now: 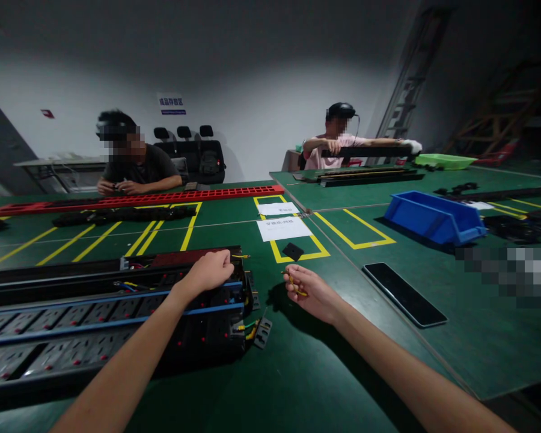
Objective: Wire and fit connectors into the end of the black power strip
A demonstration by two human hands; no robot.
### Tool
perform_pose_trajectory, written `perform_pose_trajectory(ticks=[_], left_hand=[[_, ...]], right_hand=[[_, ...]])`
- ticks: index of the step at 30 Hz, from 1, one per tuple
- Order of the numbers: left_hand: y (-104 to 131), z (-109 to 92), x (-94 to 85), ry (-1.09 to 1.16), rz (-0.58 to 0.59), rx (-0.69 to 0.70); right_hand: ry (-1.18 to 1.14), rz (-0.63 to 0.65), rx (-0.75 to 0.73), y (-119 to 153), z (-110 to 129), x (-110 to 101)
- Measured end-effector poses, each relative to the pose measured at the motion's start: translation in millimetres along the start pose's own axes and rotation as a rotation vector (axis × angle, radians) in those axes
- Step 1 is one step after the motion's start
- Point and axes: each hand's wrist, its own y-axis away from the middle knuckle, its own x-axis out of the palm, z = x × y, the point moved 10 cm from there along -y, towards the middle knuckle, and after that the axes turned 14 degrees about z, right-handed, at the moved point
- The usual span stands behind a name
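Observation:
My left hand [211, 269], its fingers curled, rests over the ends of several long black power strips [88, 314]; whatever lies under its fingertips is hidden. The strips lie side by side, with rows of sockets, small red dots and blue edges. Between the fingertips of my right hand [311, 291], I pinch a short yellow wire [300, 292] with a metal tip, just above the table. At the near strips' right end, yellow and green wires come out beside a grey perforated end plate [262, 334]. A small black plate [293, 251] lies just beyond my right hand.
On the green table [297, 385] are a dark phone-like slab [404, 293], a blue bin [435, 218], printed paper sheets [284, 228] and a long red slotted rail [162, 198]. Across the table are two people, one [139, 165] at left, another [327, 150] holding a black bar.

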Motion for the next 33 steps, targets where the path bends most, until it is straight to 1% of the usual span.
perform_pose_trajectory(ticks=[4,9,14,20,26,29,33], left_hand=[[0.3,-0.4,0.1,-0.003,0.005,-0.008],[0.7,-1.1,-0.9,-0.009,0.005,-0.008],[1.4,-1.9,-1.8,-0.014,0.008,-0.012],[1.3,-1.6,-0.9,-0.007,0.017,-0.016],[2.1,-1.9,-1.6,-0.014,-0.002,-0.004],[3.4,-2.0,-1.9,-0.006,-0.014,0.001],[3.2,0.1,-1.2,0.008,-0.024,-0.006]], right_hand=[[0.054,0.003,-0.006,0.2,0.1,3.5],[0.096,-0.018,-0.007,-0.9,-0.1,2.9],[0.12,0.009,-0.002,-1.7,-1.1,5.3],[0.11,0.006,0.013,-2.3,-2.7,3.9],[0.088,0.018,0.008,-3.6,-3.1,4.3],[0.123,-0.002,-0.022,-2.9,0.1,4.8],[0.189,0.021,-0.011,-3.8,-1.4,9.3]])
